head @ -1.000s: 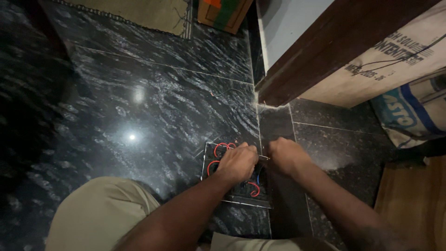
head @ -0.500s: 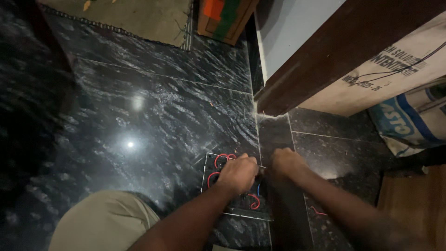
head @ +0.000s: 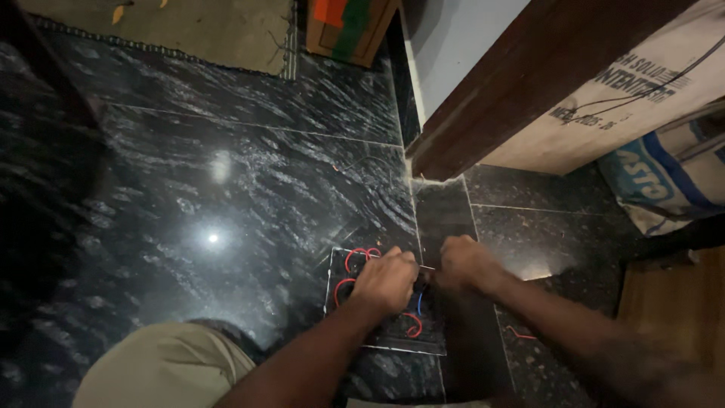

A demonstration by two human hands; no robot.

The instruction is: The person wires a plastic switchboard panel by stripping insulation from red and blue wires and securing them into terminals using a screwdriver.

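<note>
A dark rectangular switch plate (head: 393, 336) lies back-up on the black marble floor, with red wires (head: 349, 261) and a blue wire (head: 420, 302) looped across it. My left hand (head: 387, 281) rests closed over the middle of the plate, fingers curled on the wiring. My right hand (head: 464, 262) is closed at the plate's upper right edge, gripping something small that I cannot make out. The two hands nearly touch above the plate.
A dark wooden door frame (head: 529, 83) runs diagonally behind the hands. Printed sacks (head: 664, 166) lean at the right. A mat (head: 174, 30) and a coloured box (head: 347, 26) lie at the top. My knee (head: 162, 370) is at the bottom left. A red wire scrap (head: 521, 332) lies right of the plate.
Both hands stay on the plate with only slight finger shifts. The view has tilted a little, so the hands sit lower in the picture.
</note>
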